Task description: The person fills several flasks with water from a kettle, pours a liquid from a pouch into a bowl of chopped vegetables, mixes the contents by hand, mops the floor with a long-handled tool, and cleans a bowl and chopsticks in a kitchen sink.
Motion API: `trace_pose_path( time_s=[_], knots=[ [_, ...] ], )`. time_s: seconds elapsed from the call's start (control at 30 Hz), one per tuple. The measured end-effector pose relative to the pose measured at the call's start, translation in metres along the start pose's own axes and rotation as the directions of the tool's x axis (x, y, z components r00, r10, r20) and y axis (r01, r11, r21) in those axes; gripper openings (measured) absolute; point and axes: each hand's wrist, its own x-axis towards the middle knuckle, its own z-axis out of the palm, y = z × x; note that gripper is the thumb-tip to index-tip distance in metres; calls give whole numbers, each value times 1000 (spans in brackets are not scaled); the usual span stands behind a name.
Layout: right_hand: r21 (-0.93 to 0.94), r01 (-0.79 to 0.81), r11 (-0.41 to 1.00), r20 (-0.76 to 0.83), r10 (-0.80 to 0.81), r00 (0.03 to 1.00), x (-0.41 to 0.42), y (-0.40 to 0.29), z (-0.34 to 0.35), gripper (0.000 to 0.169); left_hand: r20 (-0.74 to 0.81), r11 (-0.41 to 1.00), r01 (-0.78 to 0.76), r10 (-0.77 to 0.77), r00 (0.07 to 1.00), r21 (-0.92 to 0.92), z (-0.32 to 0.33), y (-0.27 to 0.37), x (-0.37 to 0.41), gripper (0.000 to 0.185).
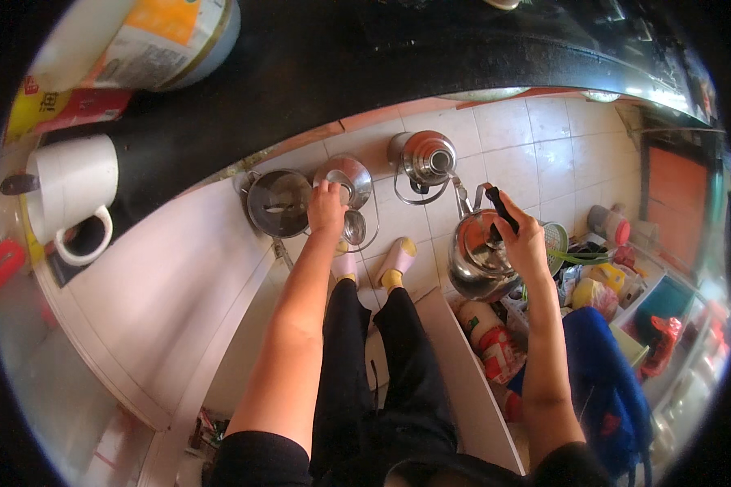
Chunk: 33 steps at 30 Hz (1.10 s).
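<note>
My right hand [519, 234] grips the black handle of a shiny metal kettle [478, 255]. The kettle's spout reaches to the mouth of an open metal thermos flask [429, 158] on the floor; whether water flows is too small to tell. Over the top of a second metal flask [356, 173] is my left hand [328, 210], its fingertips bent down at the neck. A small shiny metal cup or cap [354, 227] shows right beside its thumb, and I cannot tell if the hand holds it. Left of that flask stands a dark metal pot [279, 204] with a lid.
A black countertop [317, 55] edges the far side, with a white mug [76, 182] and a large labelled jar [164, 45] at left. My slippered feet [398, 262] stand on white tiles. Packages and a green strainer basket [554, 243] crowd the right, near blue cloth [606, 371].
</note>
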Motion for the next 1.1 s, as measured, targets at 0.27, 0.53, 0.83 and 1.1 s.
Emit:
trace_pose_path(
  time_s=[0.27,0.53,0.83,1.1],
  knots=[
    [9,-9,1000,17,8,1000,8,-8,-1,39,30,977,-124,121,992,175,14,-10,12,44],
    [4,-48,999,34,47,998,10,-10,-3,39,21,911,-205,211,977,358,13,-5,17,49],
    [-15,-107,994,63,107,992,9,-12,-9,41,-154,970,-233,242,958,74,-31,51,-27,38],
    [-56,-162,985,85,167,982,-5,-23,-31,41,-623,720,-651,398,673,-243,-225,175,-91,35]
  ],
)
